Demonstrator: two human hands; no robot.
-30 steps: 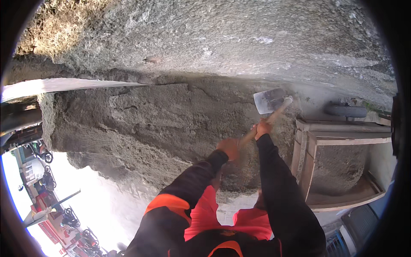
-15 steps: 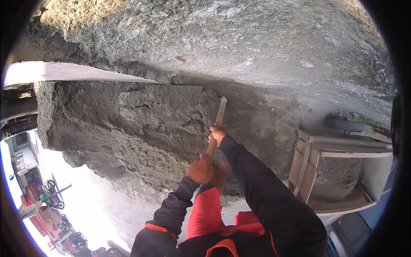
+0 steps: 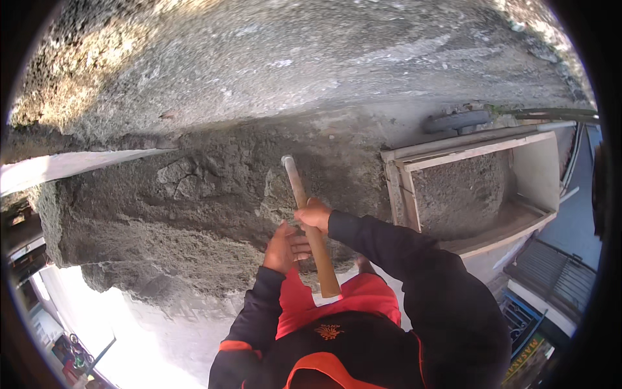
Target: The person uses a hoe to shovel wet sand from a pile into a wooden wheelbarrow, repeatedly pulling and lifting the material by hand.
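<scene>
A long wooden handle, which looks like that of a hoe [image 3: 316,256], slants across the grey sand-like heap [image 3: 149,217]. Its pale far end rests at the heap, and no blade can be made out there. My right hand [image 3: 314,215] is closed around the middle of the handle. Just left of it, my left hand [image 3: 282,249] is open, its fingers stretched toward the handle but not wrapped round it. The handle's thick butt end lies over my red trousers.
At the right stands a wooden box frame [image 3: 479,146] with grey material [image 3: 463,188] in it. A rough grey wall-like surface [image 3: 311,71] spans the far side. A dark grey cylinder [image 3: 457,121] lies behind the box. A slatted grate [image 3: 551,272] shows at the lower right.
My left hand has let go of the handle and opened. The hoe has drawn nearer to me, with its butt end now at my lap. The view has shifted to the right.
</scene>
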